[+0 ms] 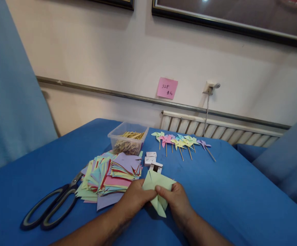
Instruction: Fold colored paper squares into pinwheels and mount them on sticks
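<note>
A pale green paper square (158,180) with slits is held between both hands, one corner folded in toward its middle. My left hand (136,195) pinches its left side, thumb near the centre. From the right, my right hand (178,201) grips it, with the thumb pressed on the folded part. Just beyond the paper stands a small open white box (155,167). Left of my hands lies a heap of coloured paper squares (107,177), many with slits.
Large scissors (53,205) lie at the left on the blue tablecloth (230,201). A clear plastic tub (128,138) holds many thin sticks. Two small white boxes (150,159) sit near it. Several paper pinwheels (180,141) on sticks lie at the back right.
</note>
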{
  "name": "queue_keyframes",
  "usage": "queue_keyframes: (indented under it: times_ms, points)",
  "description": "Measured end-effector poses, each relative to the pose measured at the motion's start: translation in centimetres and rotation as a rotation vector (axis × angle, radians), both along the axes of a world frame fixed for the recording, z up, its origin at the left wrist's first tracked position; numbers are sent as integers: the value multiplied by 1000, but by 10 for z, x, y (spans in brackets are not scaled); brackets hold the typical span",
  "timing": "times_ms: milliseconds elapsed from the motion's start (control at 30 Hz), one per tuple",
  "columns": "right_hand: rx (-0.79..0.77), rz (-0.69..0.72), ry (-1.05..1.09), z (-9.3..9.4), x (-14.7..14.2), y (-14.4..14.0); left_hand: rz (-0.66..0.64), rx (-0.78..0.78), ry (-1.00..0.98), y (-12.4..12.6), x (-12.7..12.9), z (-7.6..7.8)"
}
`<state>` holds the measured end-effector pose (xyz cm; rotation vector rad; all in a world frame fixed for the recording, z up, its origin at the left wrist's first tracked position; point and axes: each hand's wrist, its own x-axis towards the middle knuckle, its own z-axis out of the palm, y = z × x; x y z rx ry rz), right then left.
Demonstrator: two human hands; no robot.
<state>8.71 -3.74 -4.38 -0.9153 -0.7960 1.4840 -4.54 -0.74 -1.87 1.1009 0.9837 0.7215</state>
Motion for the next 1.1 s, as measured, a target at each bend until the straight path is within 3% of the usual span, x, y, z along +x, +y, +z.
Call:
queue_keyframes:
  times_ms: [200,367,567,933,1100]
  points:
    - [-43,-140,247,8,-3,-1,82,-85,-232,-11,5,9]
    - [-13,-147,339,10,-1,0,41,-154,-342,-20,10,11]
    - [6,-152,298,9,-5,-1,41,-180,-403,-20,14,7]
    - [0,-92,226,9,-7,-4,187,-157,-379,-21,17,13]
    - [164,-192,-52,9,-2,-8,238,-150,-413,-12,6,22]
